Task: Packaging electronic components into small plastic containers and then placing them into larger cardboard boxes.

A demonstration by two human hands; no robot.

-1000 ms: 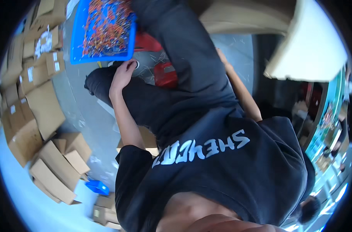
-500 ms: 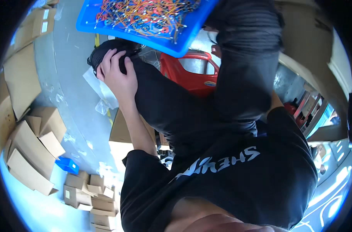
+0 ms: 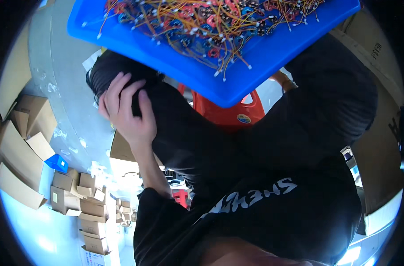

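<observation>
My left hand (image 3: 126,111) rests on my left knee, fingers spread over the black trouser cloth, holding nothing. A blue plastic tray (image 3: 255,62) full of orange and yellow wires with small round red and blue parts fills the top of the view, above my knees. Only a bit of my right wrist (image 3: 284,82) shows at the tray's lower edge beside my right leg. The right hand itself is hidden behind the tray.
A red plastic stool (image 3: 231,116) stands under the tray between my legs. Several open cardboard boxes (image 3: 24,133) and a small blue bin (image 3: 57,163) lie on the grey floor to the left. A big cardboard sheet (image 3: 379,142) stands at the right.
The view has swung so the blue tray now looms larger across the top. My left hand stays on the knee. My right forearm, visible earlier, is now mostly hidden.
</observation>
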